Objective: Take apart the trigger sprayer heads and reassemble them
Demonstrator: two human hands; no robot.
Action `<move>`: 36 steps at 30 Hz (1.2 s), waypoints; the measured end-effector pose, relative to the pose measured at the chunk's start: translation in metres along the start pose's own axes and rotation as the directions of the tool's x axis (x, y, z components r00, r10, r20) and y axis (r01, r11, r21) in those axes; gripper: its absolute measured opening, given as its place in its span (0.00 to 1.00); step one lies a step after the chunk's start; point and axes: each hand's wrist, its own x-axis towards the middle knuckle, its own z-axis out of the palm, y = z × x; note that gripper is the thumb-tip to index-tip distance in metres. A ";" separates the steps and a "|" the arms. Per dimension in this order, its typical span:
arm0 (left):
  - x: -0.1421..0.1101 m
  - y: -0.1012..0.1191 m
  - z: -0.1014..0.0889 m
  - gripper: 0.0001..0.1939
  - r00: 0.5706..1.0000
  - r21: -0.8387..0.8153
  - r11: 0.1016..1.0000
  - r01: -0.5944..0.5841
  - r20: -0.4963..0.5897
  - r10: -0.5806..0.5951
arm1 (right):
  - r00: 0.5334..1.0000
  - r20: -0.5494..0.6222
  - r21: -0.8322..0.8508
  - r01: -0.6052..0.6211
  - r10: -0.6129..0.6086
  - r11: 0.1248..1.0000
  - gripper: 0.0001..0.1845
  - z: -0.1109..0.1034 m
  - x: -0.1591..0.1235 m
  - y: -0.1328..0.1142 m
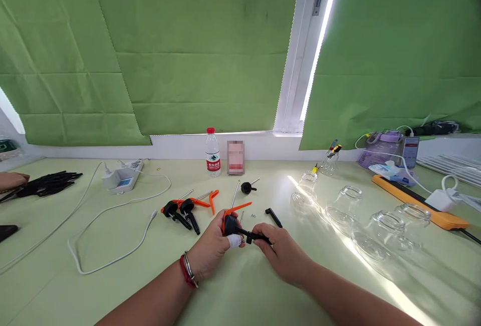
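My left hand (212,246), with a white wrapping on its thumb, is closed around a round black cap (230,225). An orange strip (240,207) and a thin metal rod (235,195) project from the cap. My right hand (281,253) grips a black crank handle (258,236), which reaches to the cap; whether they are joined I cannot tell. Just beyond lie a loose black handle (274,218), small metal bits (253,215) and another black cap with a rod (246,188). Left of my hands lie two similar black-and-orange assemblies (187,208).
Several clear glass jars (389,221) stand at right, near an orange power strip (443,217). A water bottle (213,153) and a phone-like slab (235,157) stand at the back. A white cable (112,263) crosses the left side. Another person's hand (13,181) is near black strips (48,183).
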 end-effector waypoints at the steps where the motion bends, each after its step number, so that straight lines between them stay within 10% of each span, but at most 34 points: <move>1: 0.000 0.000 0.000 0.17 1.000 0.025 1.000 -0.008 -0.008 0.008 | 1.000 0.000 0.004 0.001 -0.001 1.000 0.06 0.001 0.000 0.000; 28: -0.003 -0.004 0.008 0.23 0.992 0.158 0.987 -0.033 -0.112 0.051 | 0.995 -0.078 0.187 0.069 -0.055 0.980 0.13 0.017 -0.002 -0.004; 36: -0.008 -0.014 0.006 0.36 0.927 0.411 0.845 -0.343 -0.001 0.376 | 0.973 0.172 0.784 -0.231 0.156 0.576 0.19 0.034 -0.001 -0.005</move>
